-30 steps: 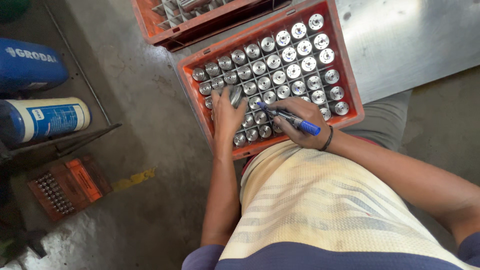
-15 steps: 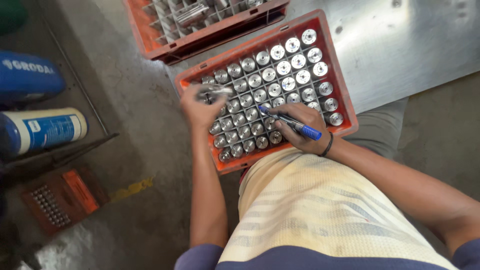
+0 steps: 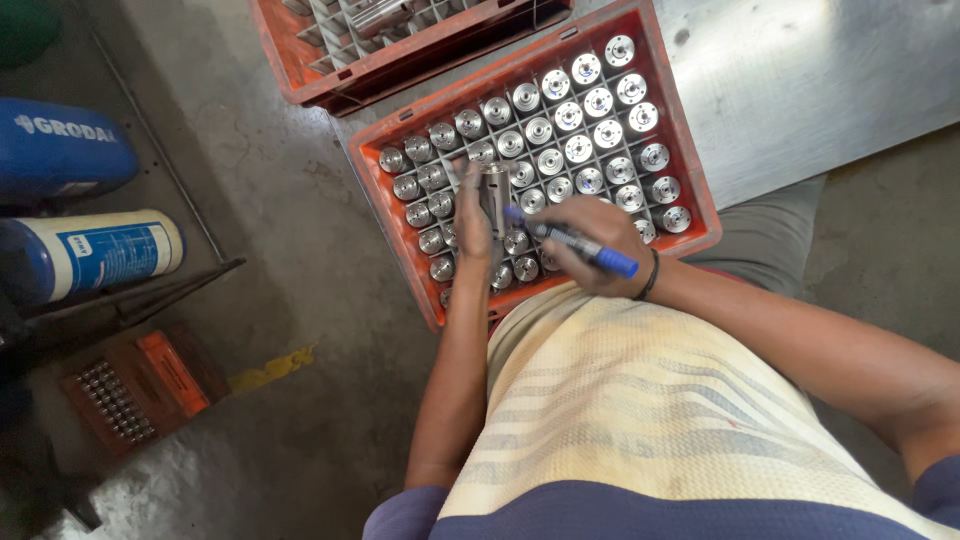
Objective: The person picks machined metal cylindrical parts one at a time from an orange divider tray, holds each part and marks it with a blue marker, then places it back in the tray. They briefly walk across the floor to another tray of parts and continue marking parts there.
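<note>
At the far left two blue cylinders (image 3: 70,210) lie on their sides on the concrete floor (image 3: 290,240), with a small orange box (image 3: 135,385) of tiny metal pieces below them; none of it is near the hands. Next comes the person's left hand (image 3: 472,222), fingers clenched around a steel part (image 3: 493,195) lifted clear of the orange crate (image 3: 395,235) and held tilted above the crate's lower left cells; the part is a short cylinder, its side turned toward the other hand. Just beside it, the right hand (image 3: 590,258) grips a blue marker (image 3: 575,245), fingers closed on the barrel, the tip pointing at the part and touching it or nearly so; I cannot tell which. The step in hand looks like marking the lifted piece; the marker needs a steady tip on the curved steel, so the left hand has to keep the part from rolling, and afterwards the piece would want a free cell among the rows of like parts (image 3: 590,130) standing upright in the crate. Further right the crate's rim overlaps a grey metal sheet (image 3: 800,90); a second crate (image 3: 400,40) sits above, partly out of view.
</note>
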Motion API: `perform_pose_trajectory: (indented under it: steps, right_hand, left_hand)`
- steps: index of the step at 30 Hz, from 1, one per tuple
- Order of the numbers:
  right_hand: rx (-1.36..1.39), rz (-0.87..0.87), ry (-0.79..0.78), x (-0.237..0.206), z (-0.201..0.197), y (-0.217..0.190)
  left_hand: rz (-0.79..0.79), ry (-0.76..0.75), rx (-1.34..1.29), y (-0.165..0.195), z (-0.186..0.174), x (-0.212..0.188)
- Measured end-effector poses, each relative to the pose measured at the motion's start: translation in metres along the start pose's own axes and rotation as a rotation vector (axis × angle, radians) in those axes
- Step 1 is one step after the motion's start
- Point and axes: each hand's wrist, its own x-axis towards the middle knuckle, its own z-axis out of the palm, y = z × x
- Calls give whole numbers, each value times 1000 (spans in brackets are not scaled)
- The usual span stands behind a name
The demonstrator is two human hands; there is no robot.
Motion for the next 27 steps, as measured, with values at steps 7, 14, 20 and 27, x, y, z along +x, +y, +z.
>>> perform_pose_trajectory:
  steps: [7,14,20,27]
  right_hand:
    - [21,52,62,0,2,3]
    - [18,132,25,4,-4,3]
    - [-4,107,50,3,-9,3]
    - [-3,127,61,6,-11,1]
  left_hand:
    - [-67,-23,-19,1,0,2]
    - [446,258,1228,32,-19,14]
    - [287,240,1501,48,-11,18]
    - [315,189,1570,50,3,47]
